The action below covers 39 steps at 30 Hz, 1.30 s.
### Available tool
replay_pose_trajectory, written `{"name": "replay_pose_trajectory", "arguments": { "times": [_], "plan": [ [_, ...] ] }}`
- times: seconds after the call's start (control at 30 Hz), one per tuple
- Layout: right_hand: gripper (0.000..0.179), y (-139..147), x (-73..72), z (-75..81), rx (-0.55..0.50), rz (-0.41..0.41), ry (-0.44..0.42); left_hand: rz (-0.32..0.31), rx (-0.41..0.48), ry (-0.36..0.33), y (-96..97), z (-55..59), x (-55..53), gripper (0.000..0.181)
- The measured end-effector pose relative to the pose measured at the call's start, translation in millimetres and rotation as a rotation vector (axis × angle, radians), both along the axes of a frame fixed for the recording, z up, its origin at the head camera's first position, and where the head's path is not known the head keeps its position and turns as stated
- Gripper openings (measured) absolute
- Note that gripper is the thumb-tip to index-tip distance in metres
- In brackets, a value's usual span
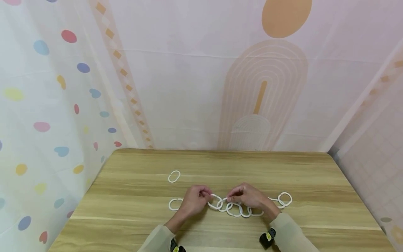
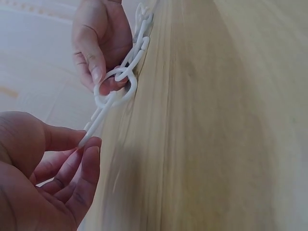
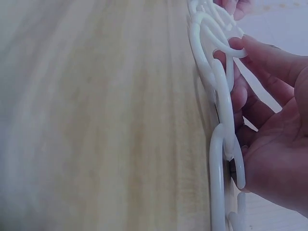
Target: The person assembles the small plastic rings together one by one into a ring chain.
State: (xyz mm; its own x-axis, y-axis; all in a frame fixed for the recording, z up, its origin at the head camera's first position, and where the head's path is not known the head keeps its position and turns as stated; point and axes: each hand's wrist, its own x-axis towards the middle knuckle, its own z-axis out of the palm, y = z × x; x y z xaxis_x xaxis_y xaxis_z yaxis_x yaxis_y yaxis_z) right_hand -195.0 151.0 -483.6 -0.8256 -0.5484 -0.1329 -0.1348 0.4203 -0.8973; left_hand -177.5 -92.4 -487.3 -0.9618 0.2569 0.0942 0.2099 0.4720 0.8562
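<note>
My left hand [image 1: 193, 201] pinches the white plastic oval link [image 2: 99, 119] at the left end of a chain between thumb and fingertips. That link hooks through a neighbouring link [image 2: 134, 87], which my right hand [image 1: 248, 196] pinches between thumb and forefinger. From there the chain [image 3: 223, 103] of several white links runs rightward under the right hand and wrist, which hide part of it. Its far end link [image 1: 291, 200] lies to the right of the right wrist. In the right wrist view, linked rings hang along the palm side, close over the wood.
One loose white link [image 1: 169, 178] lies farther back on the left of the wooden table [image 1: 132, 182]. Another link [image 1: 170, 206] lies beside the left wrist, partly hidden by it. A patterned curtain [image 1: 182, 87] stands behind the table's back edge.
</note>
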Motion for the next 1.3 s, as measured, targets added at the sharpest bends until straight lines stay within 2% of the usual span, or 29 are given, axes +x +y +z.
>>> {"name": "replay_pose_trajectory", "arguments": {
  "times": [0.27,0.5,0.77,0.93,1.3],
  "plan": [
    [0.012,1.8,0.0,0.4,-0.019,0.067,0.02,0.007,0.059,-0.039,-4.7,-1.2,-0.3,0.005],
    [0.01,3.0,-0.6,0.8,0.014,0.075,0.037,0.002,0.131,-0.083,-8.6,-2.1,2.3,0.005],
    [0.01,2.6,-0.7,3.4,0.042,0.083,0.033,0.031,0.143,-0.097,-9.9,-4.0,4.4,0.004],
    [0.014,-1.3,-2.1,8.5,0.072,0.09,0.042,0.044,0.141,-0.108,-9.6,-1.3,5.0,0.004],
    [0.027,-22.3,-8.1,12.0,0.039,0.11,0.063,0.042,0.153,-0.111,-13.4,2.1,5.9,0.005]
  ]
}}
